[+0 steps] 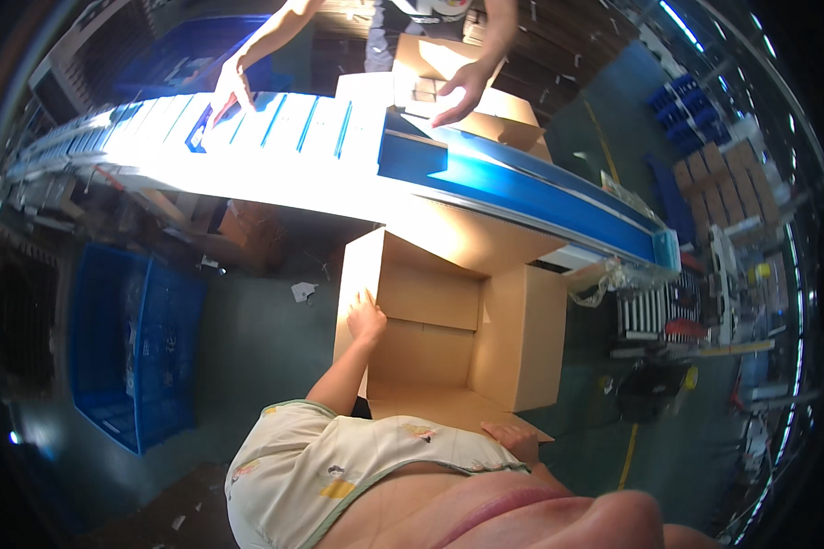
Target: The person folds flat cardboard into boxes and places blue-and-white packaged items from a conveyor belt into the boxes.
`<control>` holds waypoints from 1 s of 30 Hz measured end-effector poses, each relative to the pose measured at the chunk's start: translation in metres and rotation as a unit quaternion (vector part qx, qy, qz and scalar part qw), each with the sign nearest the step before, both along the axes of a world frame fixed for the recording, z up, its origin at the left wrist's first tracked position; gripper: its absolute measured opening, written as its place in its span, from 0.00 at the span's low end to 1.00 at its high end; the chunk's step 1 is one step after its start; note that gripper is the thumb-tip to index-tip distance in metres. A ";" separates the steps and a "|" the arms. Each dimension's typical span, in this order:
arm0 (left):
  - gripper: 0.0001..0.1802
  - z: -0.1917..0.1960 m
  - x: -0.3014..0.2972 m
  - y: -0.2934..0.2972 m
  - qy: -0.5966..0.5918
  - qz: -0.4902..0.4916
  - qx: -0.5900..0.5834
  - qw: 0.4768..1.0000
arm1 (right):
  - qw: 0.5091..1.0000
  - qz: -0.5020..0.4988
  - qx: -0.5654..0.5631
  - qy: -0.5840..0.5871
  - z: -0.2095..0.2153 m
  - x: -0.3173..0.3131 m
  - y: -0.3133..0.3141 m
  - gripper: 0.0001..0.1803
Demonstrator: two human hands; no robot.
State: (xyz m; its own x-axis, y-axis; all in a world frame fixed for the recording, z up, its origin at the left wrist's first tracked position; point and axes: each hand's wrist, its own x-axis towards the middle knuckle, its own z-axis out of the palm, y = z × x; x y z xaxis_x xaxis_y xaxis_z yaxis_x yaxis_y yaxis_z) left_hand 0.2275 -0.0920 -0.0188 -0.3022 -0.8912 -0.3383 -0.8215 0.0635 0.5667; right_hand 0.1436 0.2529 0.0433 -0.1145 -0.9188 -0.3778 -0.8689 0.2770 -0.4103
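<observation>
An open cardboard box (426, 352) stands in front of me, its inside facing up with nothing in it. My left hand (367, 320) grips the box's left flap, fingers stretched over the sunlit cardboard. Lower down on the right, my right hand (515, 441) is closed at the edge of the near flap, partly hidden by my body. Beyond the box's far side runs a blue conveyor belt (513, 183).
Across the conveyor, a co-worker's hands reach over the rollers (302, 123) and a second cardboard box (513, 110). At left stands a blue plastic crate (137, 366). Stacked cartons (728, 188) stand at far right. Paper scraps (304, 291) lie on the floor.
</observation>
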 end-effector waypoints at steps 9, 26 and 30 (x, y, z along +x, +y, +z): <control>0.27 -0.013 0.001 -0.001 -0.029 -0.038 -0.078 0.996 | 0.945 -0.101 -0.228 0.210 0.062 0.071 0.043 0.15; 0.30 0.046 0.123 0.109 -0.119 -0.521 -0.167 0.828 | 0.991 -0.050 0.036 0.116 -0.031 -0.027 -0.010 0.24; 0.18 0.028 0.112 0.113 -0.149 -0.442 -0.185 0.865 | 0.986 -0.092 -0.006 0.137 -0.057 -0.035 -0.023 0.21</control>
State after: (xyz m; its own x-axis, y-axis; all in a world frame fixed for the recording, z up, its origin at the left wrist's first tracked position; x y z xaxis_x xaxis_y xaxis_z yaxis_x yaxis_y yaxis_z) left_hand 0.3398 0.0206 0.0096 -0.8699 -0.4195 -0.2593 -0.4644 0.8738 0.1443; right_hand 0.1087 0.2302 -0.0142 -0.3769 -0.8769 -0.2982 -0.8829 0.4375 -0.1706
